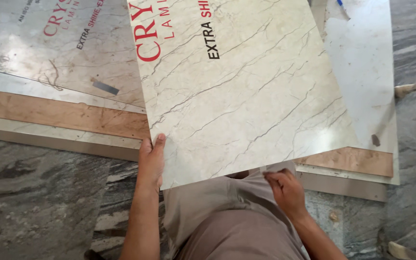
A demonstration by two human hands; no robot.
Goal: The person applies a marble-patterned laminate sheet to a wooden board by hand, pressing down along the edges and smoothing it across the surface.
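A large cream laminate sheet [246, 91] with a marble vein pattern and printed lettering lies tilted across my lap and over the other sheets on the floor. My left hand [151, 161] grips its near left corner, thumb on top. My right hand [285, 188] rests with curled fingers just below the sheet's near edge, against my beige trousers; it seems to touch the edge from underneath, but the hold is unclear.
Beneath lie more laminate sheets [58, 53], a brown wood-pattern strip [63, 115] and a pale sheet [362, 67] at right. A small grey metal piece [105, 87] lies on the left sheet. Grey veined stone floor [34, 192] surrounds everything. A wooden handle [412, 88] lies at right.
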